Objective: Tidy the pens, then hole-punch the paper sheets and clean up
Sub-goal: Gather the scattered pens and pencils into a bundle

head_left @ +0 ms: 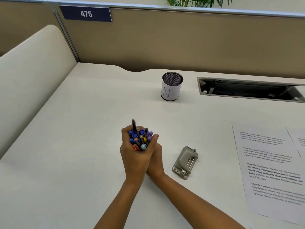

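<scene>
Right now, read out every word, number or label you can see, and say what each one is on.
"475": dark blue sign on the partition.
"N": paper wrap on the mesh pen cup; the letter before it is cut off.
"Village life is a peaceful": opens paragraphs on the paper sheet; the rest is too blurred.
Small label in the cable tray: too small to read.

Office cubicle: tan fabric partition [181,42] with a navy plate [85,14] numbered 475, white bench [82,121] with a recessed cable tray [247,90], mesh pen cup [171,86], grey hole punch [185,161], printed paper sheets [270,171] lying alongside.
</scene>
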`<state>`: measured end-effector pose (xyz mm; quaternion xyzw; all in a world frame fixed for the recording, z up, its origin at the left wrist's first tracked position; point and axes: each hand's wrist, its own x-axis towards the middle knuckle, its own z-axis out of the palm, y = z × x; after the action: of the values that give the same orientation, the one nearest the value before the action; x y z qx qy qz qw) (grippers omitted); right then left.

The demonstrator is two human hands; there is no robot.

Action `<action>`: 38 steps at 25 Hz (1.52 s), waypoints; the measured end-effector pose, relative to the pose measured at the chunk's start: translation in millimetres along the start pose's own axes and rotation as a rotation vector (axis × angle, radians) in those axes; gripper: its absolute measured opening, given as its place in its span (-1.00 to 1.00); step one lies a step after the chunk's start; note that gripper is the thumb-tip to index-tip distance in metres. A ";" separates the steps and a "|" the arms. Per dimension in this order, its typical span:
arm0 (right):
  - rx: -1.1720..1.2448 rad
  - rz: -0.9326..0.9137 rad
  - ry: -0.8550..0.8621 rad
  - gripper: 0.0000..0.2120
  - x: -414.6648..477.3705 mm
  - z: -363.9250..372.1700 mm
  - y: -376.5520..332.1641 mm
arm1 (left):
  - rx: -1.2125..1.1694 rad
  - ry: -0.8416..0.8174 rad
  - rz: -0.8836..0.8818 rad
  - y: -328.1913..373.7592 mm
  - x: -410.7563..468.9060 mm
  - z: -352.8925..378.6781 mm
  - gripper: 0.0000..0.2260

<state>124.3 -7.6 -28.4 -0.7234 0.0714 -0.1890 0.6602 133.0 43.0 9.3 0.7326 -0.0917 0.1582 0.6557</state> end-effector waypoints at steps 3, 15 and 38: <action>-0.040 0.009 -0.013 -0.77 -3.1 -1.1 0.9 | -0.024 0.065 -0.024 -1.3 -2.7 2.7 -0.51; 0.073 0.059 -0.028 -0.70 -5.6 3.2 -2.1 | 0.054 -0.050 0.057 -7.0 4.6 1.8 -0.68; -0.011 -0.008 -0.105 -0.74 -12.7 -16.0 14.6 | 0.460 0.001 -0.268 -10.3 69.2 -64.3 -0.75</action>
<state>108.9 -19.7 -44.1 -0.7362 0.0351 -0.1530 0.6583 193.9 113.0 29.8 0.8679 0.0451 0.0871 0.4870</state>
